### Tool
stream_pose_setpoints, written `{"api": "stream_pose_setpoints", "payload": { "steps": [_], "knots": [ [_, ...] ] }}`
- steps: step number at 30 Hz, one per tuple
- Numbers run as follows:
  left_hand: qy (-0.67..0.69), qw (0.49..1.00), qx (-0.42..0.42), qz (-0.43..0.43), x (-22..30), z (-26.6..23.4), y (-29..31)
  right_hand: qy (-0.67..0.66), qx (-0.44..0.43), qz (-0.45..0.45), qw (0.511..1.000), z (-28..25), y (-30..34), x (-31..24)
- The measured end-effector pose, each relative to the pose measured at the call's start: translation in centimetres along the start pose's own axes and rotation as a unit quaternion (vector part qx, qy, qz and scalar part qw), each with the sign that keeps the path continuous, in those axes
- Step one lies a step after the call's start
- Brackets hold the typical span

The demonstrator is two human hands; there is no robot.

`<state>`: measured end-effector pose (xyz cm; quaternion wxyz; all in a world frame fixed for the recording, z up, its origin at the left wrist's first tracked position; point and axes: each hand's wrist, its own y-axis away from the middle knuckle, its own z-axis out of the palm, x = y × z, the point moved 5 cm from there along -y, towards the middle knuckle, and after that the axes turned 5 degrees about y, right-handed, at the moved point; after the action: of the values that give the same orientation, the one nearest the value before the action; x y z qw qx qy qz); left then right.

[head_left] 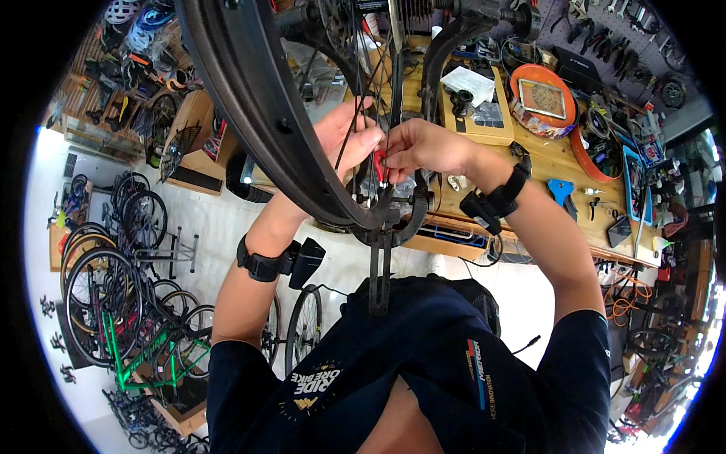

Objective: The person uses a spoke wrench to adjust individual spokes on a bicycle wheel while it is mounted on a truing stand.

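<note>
A black bicycle wheel rim (253, 98) stands upright in a dark truing stand (380, 280), its spokes (395, 91) running up to a hub at the top. My right hand (423, 150) pinches a small red tool with a metal end (380, 166), held beside the spokes just above the lower part of the rim. Opposite it, my left hand (344, 140) reaches in among the spokes from behind the rim. Its thumb and a finger show apart, close to the red tool; the rim and spokes hide the rest, and any contact with a spoke is unclear.
Right of the stand, a wooden workbench (541, 163) bears a cardboard box (476, 113), round orange trays (541, 94), a blue tool (561, 193) and a blue tray (639, 170). Several bicycles (113, 280) stand on the left. A loose wheel (304, 329) is on the floor below.
</note>
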<state>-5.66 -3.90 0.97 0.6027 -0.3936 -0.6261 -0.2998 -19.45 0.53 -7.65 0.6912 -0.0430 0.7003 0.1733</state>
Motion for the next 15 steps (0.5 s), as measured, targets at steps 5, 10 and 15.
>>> {"api": "stream_pose_setpoints", "payload": {
  "steps": [5, 10, 15],
  "knots": [
    [0.001, 1.0, 0.016, 0.005, -0.1, 0.7, 0.3, 0.049, 0.211, -0.015, 0.976, -1.3, -1.2, -0.1],
    [0.004, 1.0, -0.02, -0.003, 0.5, 0.5, 0.2, 0.124, 0.335, -0.058, 0.932, -4.2, 0.9, -2.8],
    [-0.055, 0.996, -0.075, -0.01, -3.5, 0.1, -0.8, 0.105, 0.346, -0.024, 0.932, -4.0, 4.2, -3.3]
  ]
}}
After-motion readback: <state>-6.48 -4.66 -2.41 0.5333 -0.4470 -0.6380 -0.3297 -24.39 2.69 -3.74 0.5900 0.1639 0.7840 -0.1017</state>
